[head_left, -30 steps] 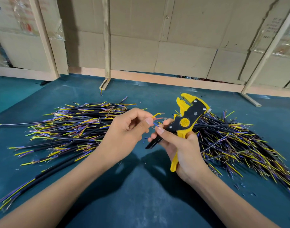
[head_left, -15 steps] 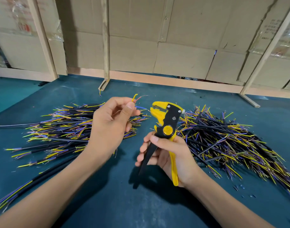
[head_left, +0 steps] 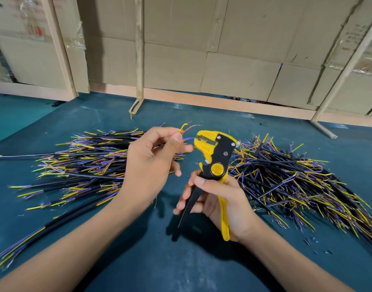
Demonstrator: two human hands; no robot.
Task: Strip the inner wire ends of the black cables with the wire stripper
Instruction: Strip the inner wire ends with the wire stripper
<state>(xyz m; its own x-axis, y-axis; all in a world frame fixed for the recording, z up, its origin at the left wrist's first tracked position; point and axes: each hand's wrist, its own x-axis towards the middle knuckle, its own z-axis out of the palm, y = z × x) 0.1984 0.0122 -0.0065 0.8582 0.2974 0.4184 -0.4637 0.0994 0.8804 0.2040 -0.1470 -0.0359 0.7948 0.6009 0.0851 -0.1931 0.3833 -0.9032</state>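
My left hand [head_left: 151, 163] pinches the end of a black cable between thumb and fingers; its yellow, copper and blue inner wires [head_left: 184, 129] stick out above the thumb, and the cable's body is hidden behind the hand. The blue wire points at the jaws of the yellow and black wire stripper [head_left: 212, 157]. My right hand [head_left: 221, 199] grips the stripper by its handles, head up and jaws facing left, just right of the wire ends.
One pile of black cables [head_left: 79, 165] with coloured wire ends lies on the teal mat [head_left: 180, 260] to the left, a second pile [head_left: 296, 182] to the right. Cardboard panels [head_left: 223, 60] on wooden frames close off the back.
My two hands parted, then came back together: the left hand raised the cable end, and the right hand turned the stripper upright and brought its jaws up to the wires.
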